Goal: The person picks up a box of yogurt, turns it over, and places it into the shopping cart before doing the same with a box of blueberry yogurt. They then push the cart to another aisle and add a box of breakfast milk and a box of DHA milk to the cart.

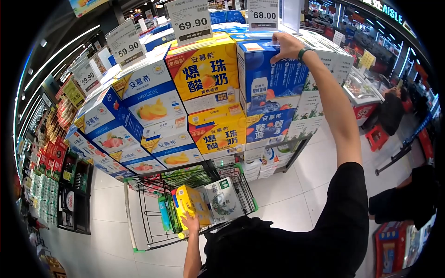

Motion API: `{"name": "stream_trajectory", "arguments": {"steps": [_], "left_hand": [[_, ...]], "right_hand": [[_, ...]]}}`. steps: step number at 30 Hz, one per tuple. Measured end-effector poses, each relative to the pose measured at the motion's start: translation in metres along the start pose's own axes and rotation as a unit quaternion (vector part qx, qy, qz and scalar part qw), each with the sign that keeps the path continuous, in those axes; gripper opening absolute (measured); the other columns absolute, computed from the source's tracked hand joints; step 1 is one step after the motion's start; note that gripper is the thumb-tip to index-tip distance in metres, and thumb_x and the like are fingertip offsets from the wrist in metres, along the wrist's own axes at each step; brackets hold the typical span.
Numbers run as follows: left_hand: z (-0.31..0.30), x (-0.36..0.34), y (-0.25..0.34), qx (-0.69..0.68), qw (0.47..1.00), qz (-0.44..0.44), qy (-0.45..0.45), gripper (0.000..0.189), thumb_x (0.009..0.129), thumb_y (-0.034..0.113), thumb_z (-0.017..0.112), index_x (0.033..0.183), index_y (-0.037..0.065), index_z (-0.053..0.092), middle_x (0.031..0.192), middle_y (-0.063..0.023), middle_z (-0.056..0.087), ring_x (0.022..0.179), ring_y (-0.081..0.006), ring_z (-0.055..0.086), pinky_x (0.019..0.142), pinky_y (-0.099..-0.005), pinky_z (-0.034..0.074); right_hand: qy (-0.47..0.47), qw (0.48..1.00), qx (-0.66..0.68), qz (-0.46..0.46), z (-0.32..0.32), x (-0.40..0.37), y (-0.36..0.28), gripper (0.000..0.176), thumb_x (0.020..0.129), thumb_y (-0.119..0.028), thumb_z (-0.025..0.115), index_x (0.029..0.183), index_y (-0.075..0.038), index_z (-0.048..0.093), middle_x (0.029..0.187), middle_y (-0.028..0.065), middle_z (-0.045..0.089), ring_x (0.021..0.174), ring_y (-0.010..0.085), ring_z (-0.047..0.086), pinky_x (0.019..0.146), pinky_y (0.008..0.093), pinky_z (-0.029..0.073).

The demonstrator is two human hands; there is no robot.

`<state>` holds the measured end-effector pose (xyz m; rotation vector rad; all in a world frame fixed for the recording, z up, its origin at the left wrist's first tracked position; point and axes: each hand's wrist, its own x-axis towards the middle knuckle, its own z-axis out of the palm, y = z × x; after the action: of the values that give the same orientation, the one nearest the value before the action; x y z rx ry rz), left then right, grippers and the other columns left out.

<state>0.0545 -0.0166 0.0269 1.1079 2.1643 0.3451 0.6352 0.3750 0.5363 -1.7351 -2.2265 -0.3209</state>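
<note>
My right hand, with a dark band on its wrist, grips the top of a blue carton with a bottle and berries printed on it. The carton stands upright on the stacked display, to the right of a yellow carton. Lower down, my left hand rests with spread fingers against a yellow box inside the shopping cart. Beside that box lies a white box with a plant print.
Price signs stand on top of the cartons. Shelves of goods line the left. At the right are a freezer case, a red stool, a seated person and another dark-clothed person.
</note>
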Motion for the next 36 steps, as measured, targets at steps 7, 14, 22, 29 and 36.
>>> {"name": "stream_trajectory", "arguments": {"steps": [7, 14, 22, 29, 36], "left_hand": [[-0.012, -0.031, 0.065, 0.007, 0.982, 0.175, 0.076, 0.057, 0.087, 0.025, 0.073, 0.138, 0.007, 0.056, 0.159, -0.0308, 0.026, 0.148, -0.0509, 0.018, 0.122, -0.0550, 0.019], [-0.009, -0.051, 0.231, -0.287, 0.854, 0.289, -0.324, 0.044, 0.098, 0.029, 0.066, 0.137, 0.010, 0.057, 0.147, -0.0133, 0.053, 0.129, -0.0306, 0.055, 0.109, -0.0431, 0.042], [0.042, -0.052, 0.239, -0.543, 0.484, 0.064, -0.683, 0.054, 0.104, 0.025, 0.057, 0.152, 0.012, 0.038, 0.151, -0.0116, 0.046, 0.139, -0.0285, 0.046, 0.115, -0.0468, 0.038], [0.003, -0.089, 0.149, -0.586, 0.557, 0.128, -0.574, 0.048, 0.104, 0.024, 0.053, 0.142, -0.003, 0.044, 0.145, -0.0160, 0.050, 0.139, -0.0317, 0.044, 0.124, -0.0516, 0.026], [-0.063, -0.106, 0.110, -0.613, 0.560, 0.156, -0.535, 0.061, 0.100, 0.029, 0.056, 0.148, -0.003, 0.035, 0.150, -0.0171, 0.043, 0.143, -0.0345, 0.039, 0.125, -0.0517, 0.021]], "right_hand": [[0.009, 0.996, 0.087, -0.032, -0.021, -0.037, -0.035, 0.071, 0.054, -0.038, 0.098, 0.100, -0.003, 0.056, 0.086, 0.0108, 0.063, 0.078, 0.0243, 0.060, 0.071, 0.0341, 0.049], [0.058, 0.995, 0.052, -0.057, -0.043, -0.078, -0.128, 0.063, 0.066, -0.051, 0.089, 0.096, -0.005, 0.058, 0.068, 0.0072, 0.058, 0.061, 0.0219, 0.058, 0.059, 0.0325, 0.046], [-0.104, 0.977, 0.160, -0.096, -0.078, -0.111, -0.224, 0.061, 0.060, -0.050, 0.094, 0.085, -0.001, 0.068, 0.078, 0.0130, 0.069, 0.069, 0.0229, 0.068, 0.059, 0.0286, 0.051], [-0.140, 0.960, 0.216, -0.106, -0.048, -0.108, -0.286, 0.057, 0.068, -0.054, 0.089, 0.082, -0.002, 0.070, 0.073, 0.0137, 0.070, 0.065, 0.0229, 0.070, 0.056, 0.0256, 0.053], [-0.103, 0.929, 0.336, -0.118, -0.013, -0.049, -0.297, 0.035, 0.089, -0.042, 0.078, 0.092, -0.009, 0.067, 0.073, 0.0077, 0.073, 0.056, 0.0084, 0.067, 0.055, 0.0146, 0.048]]}}
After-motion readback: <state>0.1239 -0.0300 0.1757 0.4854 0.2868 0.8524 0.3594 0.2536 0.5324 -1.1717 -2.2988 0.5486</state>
